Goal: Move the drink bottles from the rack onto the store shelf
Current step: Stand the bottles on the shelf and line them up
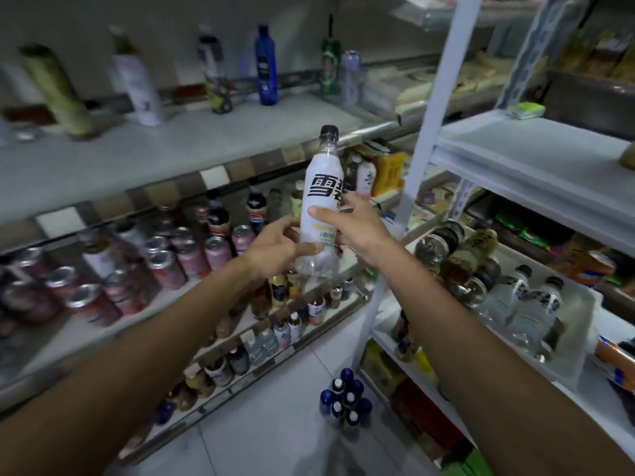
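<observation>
The store shelf (171, 149) bears upright bottles (266, 65); the rack (536, 156) holds clear bottles (515, 297).

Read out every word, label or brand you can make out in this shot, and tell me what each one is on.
"雪", a big black character on the held bottle; the next character is partly hidden by the right hand.
Small green print lower on that label: too blurred to read.
"pepsi", only just legible, on a dark bottle behind the cans.
The cans and the rack bottles: labels too blurred to read.
</observation>
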Motion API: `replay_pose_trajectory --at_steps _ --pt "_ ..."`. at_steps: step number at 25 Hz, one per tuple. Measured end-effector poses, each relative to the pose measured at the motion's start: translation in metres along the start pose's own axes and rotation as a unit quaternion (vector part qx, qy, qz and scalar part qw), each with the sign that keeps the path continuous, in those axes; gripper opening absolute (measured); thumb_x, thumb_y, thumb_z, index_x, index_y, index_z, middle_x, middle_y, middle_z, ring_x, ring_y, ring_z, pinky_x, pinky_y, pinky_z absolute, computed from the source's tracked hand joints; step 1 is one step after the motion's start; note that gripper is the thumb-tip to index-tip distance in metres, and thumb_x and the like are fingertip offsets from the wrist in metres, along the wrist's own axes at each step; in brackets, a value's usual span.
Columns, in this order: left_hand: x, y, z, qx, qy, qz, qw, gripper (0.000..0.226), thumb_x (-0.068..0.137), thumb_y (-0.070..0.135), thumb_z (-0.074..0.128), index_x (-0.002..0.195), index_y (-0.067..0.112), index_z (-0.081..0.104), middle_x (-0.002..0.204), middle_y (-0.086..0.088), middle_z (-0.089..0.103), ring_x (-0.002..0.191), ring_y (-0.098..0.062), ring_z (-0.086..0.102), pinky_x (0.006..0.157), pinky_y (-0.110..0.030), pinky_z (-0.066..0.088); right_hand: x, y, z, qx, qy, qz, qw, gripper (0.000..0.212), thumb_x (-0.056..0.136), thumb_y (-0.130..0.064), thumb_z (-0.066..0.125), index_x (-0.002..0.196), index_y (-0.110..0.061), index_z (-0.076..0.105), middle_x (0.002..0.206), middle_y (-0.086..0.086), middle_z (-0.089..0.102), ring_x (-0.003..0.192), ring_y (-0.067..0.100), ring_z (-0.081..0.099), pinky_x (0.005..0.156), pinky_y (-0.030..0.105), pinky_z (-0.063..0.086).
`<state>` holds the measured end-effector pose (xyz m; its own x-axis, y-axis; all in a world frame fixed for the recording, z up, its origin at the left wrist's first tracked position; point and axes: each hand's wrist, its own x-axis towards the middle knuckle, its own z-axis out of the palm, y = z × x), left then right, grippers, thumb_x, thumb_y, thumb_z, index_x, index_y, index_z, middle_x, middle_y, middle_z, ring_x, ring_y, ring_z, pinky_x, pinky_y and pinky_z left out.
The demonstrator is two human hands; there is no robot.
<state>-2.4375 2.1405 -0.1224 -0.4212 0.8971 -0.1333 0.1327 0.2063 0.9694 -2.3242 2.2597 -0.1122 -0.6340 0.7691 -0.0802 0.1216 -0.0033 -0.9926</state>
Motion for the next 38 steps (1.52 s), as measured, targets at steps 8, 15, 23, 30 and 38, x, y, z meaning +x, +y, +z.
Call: replay_pose_trajectory --at_steps 8,15,23,30,38 --pt "-0.04 0.035 -0.093 0.058 0.124 0.09 0.986 0.051 0.077 0.013 0.078 0.122 0.013 0.054 0.103 -0.002 0.065 0.088 -0.011 0.061 0.067 -0.016 0.049 0.009 -0.075 0.085 -0.015 -0.076 -0.082 0.994 0.058 0.071 -0.035 0.085 0.122 -0.022 0.062 0.116 -0.002 0.068 0.104 0.02 0.068 0.088 0.048 0.058" --pt "-0.065 0.039 -0.15 0.081 0.196 0.112 0.971 0.055 0.079 0.02 0.077 0.126 0.016 0.049 0.106 -0.006 0.061 0.098 -0.02 0.061 0.081 -0.032 0.054 0.018 -0.116 0.147 -0.012 -0.151 -0.121 0.981 0.055 0.075 -0.024 0.084 0.123 -0.023 0.06 0.111 0.001 0.071 0.096 0.019 0.071 0.082 0.046 0.06" --pt "-0.074 0.045 -0.188 0.123 0.29 0.075 0.946 0.056 0.082 0.03 0.073 0.13 0.021 0.046 0.11 -0.004 0.06 0.099 -0.021 0.062 0.078 -0.034 0.056 0.059 -0.133 0.2 0.002 -0.246 -0.145 0.958 0.046 0.071 -0.026 0.087 0.11 -0.027 0.063 0.11 -0.005 0.071 0.099 0.02 0.07 0.082 0.049 0.06" --pt "-0.086 0.03 -0.221 0.293 0.394 0.044 0.87 0.045 0.089 0.04 0.062 0.128 0.018 0.055 0.11 0.002 0.06 0.087 -0.005 0.059 0.065 -0.014 0.049 0.083 -0.143 0.259 0.001 -0.305 -0.163 0.938 0.043 0.069 -0.03 0.087 0.103 -0.032 0.06 0.113 -0.006 0.069 0.106 0.02 0.066 0.091 0.049 0.056" --pt "-0.089 0.017 -0.303 0.368 0.441 0.029 0.818 0.042 0.093 0.033 0.057 0.131 0.017 0.054 0.116 -0.002 0.059 0.09 -0.013 0.059 0.079 -0.024 0.05 0.106 -0.161 0.346 0.011 -0.353 -0.177 0.919 0.04 0.078 -0.025 0.082 0.111 -0.025 0.06 0.115 -0.007 0.066 0.102 0.016 0.065 0.075 0.037 0.06"
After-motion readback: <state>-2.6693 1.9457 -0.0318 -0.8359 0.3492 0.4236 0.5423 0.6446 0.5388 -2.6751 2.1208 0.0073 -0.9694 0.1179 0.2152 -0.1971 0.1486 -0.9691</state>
